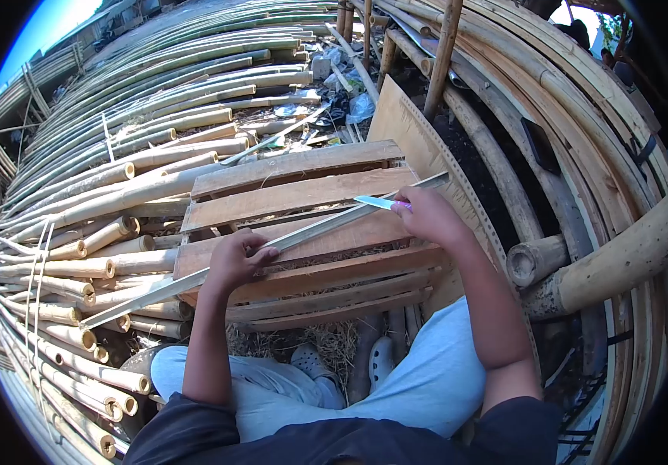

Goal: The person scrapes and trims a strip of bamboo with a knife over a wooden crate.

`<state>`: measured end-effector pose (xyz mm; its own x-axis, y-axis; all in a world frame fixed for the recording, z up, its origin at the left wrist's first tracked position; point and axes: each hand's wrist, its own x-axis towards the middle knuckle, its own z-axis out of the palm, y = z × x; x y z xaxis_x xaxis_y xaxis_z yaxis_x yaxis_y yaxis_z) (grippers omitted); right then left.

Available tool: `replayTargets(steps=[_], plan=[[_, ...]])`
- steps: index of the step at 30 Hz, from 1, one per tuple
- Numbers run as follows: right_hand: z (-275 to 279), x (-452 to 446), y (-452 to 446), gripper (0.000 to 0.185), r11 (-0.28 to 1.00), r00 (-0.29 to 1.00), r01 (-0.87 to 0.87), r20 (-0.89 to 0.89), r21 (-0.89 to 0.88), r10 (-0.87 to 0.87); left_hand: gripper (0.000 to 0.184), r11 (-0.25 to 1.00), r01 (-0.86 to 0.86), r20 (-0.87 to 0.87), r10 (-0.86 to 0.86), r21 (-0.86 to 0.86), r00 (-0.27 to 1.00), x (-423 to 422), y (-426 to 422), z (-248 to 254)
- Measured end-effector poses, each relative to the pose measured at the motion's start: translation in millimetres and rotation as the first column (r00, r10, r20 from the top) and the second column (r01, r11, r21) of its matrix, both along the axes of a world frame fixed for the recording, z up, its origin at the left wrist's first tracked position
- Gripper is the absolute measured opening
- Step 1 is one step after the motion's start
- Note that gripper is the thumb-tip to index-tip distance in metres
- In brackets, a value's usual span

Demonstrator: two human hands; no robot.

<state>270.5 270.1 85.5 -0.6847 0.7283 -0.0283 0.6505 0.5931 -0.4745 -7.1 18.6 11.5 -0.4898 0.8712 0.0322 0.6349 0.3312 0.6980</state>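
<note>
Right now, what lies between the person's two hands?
In the head view, a stretch of the long, thin strip spans from the left hand to the right hand, above wooden slats; the knife's blade juts into that space.

Bright daylight fills the wide, sharply curved view, with dark shadows at right and black rounded edges.

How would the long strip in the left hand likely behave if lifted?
The strip is probably fairly stiff, as it runs nearly straight past the left hand. It looks narrow, so likely light for its length. Its flat shape suggests little rolling.
</note>
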Motion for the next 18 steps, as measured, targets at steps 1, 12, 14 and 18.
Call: replayTargets(steps=[1, 12, 14, 18], plan=[[-3.9, -2.0, 1.2, 0.027, 1.0, 1.0, -0.016, -0.009, -0.015, 0.016, 0.035, 0.998, -0.024, 0.075, 0.028, -0.061, 0.997, 1.5, 1.3, 5.1], [-26.6, -7.8, -1.2, 0.028, 0.973, 0.987, -0.146, 0.095, 0.179, 0.131, 0.042, 0.941, -0.003, 0.005, 0.005, -0.338, 1.0, 6.0, 21.5, 38.4], [-27.3, -6.3, 0.7, 0.027, 0.971, 0.988, -0.15, 0.053, 0.186, 0.142, 0.046, 0.94, -0.046, -0.036, 0.036, -0.339, 0.999, 9.4, 20.8, 35.6], [-24.2, -6.1, 6.1, 0.024, 0.974, 0.99, -0.144, 0.029, 0.176, 0.141, 0.049, 0.942, -0.055, -0.071, 0.033, -0.331, 0.997, 3.6, 20.1, 31.7]])
